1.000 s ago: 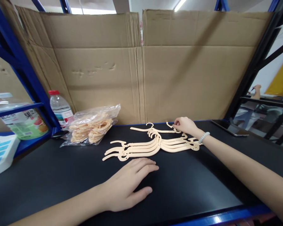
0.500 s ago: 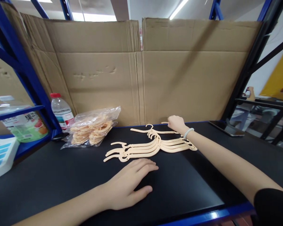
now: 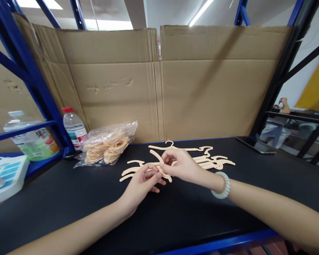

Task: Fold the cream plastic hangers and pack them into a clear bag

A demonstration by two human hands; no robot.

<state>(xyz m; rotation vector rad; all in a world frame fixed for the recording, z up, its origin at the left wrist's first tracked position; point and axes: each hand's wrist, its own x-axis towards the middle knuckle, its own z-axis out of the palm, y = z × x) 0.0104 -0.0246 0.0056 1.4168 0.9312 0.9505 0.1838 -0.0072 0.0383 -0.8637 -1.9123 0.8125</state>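
Note:
A curved beige plastic hanger arm (image 3: 155, 155) is pinched between the thumb and fingers of my right hand (image 3: 182, 164), tilted above the hangers. My left hand (image 3: 146, 180) is closed with curled fingers, thumb and index tips meeting at the lower part of that arm; the exact contact is partly hidden. Behind both hands, several beige plastic hangers (image 3: 206, 164) lie stacked on the black tabletop, with loose-looking curved end pieces (image 3: 127, 171) sticking out at the left. My hands cover the stack's middle. One separate hanger (image 3: 186, 149) with its hook lies farther back.
A clear plastic bag (image 3: 110, 145) of beige parts lies at the back left, beside a red-capped bottle (image 3: 74, 127). Farther left are a larger labelled bottle (image 3: 34, 141) and a white-and-blue tray (image 3: 9, 177). A phone-like dark slab (image 3: 256, 145) lies back right. Cardboard (image 3: 215, 88) walls the rear.
My right hand has come back from the rear of the table to the middle, bringing the curved hanger arm. My left hand has risen from lying flat and curled its fingers beside it.

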